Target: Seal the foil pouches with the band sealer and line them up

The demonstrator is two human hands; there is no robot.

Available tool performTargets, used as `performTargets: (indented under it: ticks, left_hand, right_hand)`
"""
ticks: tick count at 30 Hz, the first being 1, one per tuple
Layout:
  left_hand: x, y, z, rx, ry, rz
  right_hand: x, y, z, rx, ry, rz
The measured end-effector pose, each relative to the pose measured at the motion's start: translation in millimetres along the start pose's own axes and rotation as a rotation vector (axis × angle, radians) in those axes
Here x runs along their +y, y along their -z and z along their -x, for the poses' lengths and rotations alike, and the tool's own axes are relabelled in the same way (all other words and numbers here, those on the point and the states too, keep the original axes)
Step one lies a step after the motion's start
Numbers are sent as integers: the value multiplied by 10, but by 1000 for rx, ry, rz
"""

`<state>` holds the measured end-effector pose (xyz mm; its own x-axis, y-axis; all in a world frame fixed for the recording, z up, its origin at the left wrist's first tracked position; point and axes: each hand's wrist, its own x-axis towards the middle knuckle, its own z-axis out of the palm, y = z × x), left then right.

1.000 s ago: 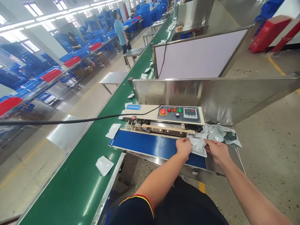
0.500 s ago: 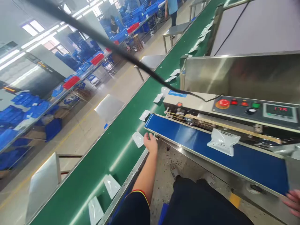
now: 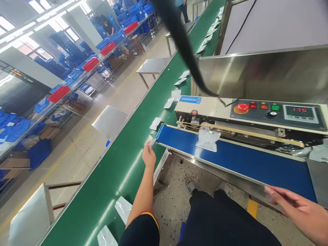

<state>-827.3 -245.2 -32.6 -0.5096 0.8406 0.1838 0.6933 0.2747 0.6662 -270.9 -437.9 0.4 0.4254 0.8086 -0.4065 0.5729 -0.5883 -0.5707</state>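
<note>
My left hand point(image 3: 149, 157) reaches over the green conveyor belt point(image 3: 128, 147), its fingers pinched on the near edge of a small white pouch point(image 3: 151, 140). That pouch is by the end of a narrow blue belt. On the blue belt point(image 3: 238, 155), a puffed white pouch point(image 3: 208, 139) has its upper edge at the sealing machine point(image 3: 202, 106). My right hand point(image 3: 294, 208) is at the blue belt's front edge, fingers stretched out and holding nothing I can see. More white pouches point(image 3: 123, 209) lie on the green belt close to my left forearm.
The machine's panel carries a red button point(image 3: 242, 107) and a display point(image 3: 299, 111) reading 175. A dark cable point(image 3: 189, 58) hangs across the view. Metal tables point(image 3: 110, 119) stand beyond the green belt. Further off, a person point(image 3: 107, 27) is among blue bins.
My left hand has moved left onto the pouch. My right hand has come further into view from the right. The puffed pouch has travelled left along the blue belt.
</note>
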Motion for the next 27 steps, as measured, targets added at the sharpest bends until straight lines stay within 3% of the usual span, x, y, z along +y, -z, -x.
performTargets:
  ticks: [2,4,7,9,13,18,23,27]
  left_hand:
    - [336,128,180,-36,-224,85]
    - [767,140,453,-160,-340,178]
    - [1503,-112,1018,-470,-358,384]
    - [1971,-391,1455,-690,-348,519]
    - [2697,-983,2278,-992,-307,676]
    - [3248,-1638,2999,-1112,-43,785]
    - [3533,-2065,3298,-1149,218,813]
    - [3626,-2281,3290,-1004,417,757]
  right_hand:
    - [-307,-22,25,-103,-32,-134]
    - [-631,-81,53,-123,38,-281]
    - [-1008,-146,46,-87,283,-475]
    - [-1085,-103,-10,-27,405,-549]
    - [-733,213,-174,116,348,-594]
    - [45,593,-351,188,131,-763]
    - [486,783,-561,311,-98,-741]
    - [555,840,-805,389,-265,-771]
